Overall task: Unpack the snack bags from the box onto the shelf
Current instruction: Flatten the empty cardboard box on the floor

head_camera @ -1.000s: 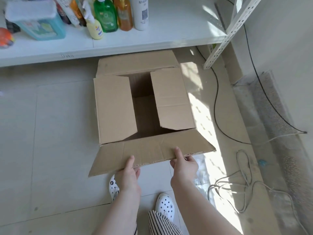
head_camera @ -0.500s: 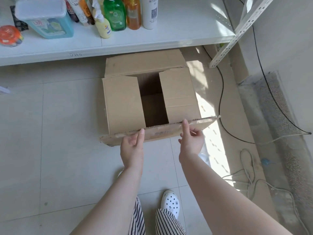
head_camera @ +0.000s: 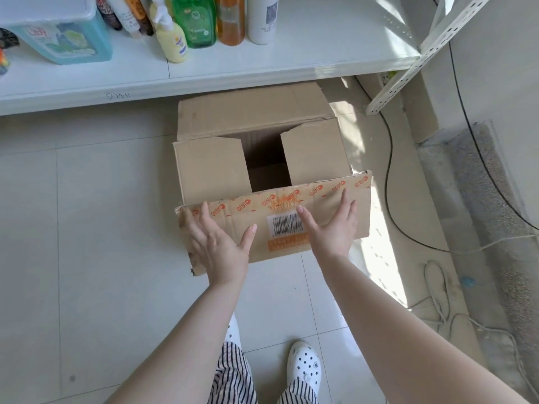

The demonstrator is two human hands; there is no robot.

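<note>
A brown cardboard box (head_camera: 210, 170) stands on the tiled floor below the white shelf (head_camera: 320, 62). Its two side flaps lie folded inward, and a dark gap between them shows an inside with no snack bags visible. The near flap (head_camera: 361, 205), printed with orange marks and a barcode, is raised over the front of the box. My left hand (head_camera: 217, 243) presses flat on that flap's left part, fingers straight. My right hand (head_camera: 334, 225) presses flat on its right part, fingers spread.
Bottles (head_camera: 194, 21) and a blue tub (head_camera: 62, 39) crowd the left half of the shelf. A perforated metal post (head_camera: 408, 71) stands at the right. Black and white cables (head_camera: 388, 182) and a grey mat (head_camera: 495, 217) lie on the floor at the right. My feet are below the box.
The near flap has swung up from flat on the floor and over toward the box top. Both hands went from holding its edge to pressing flat on its printed face.
</note>
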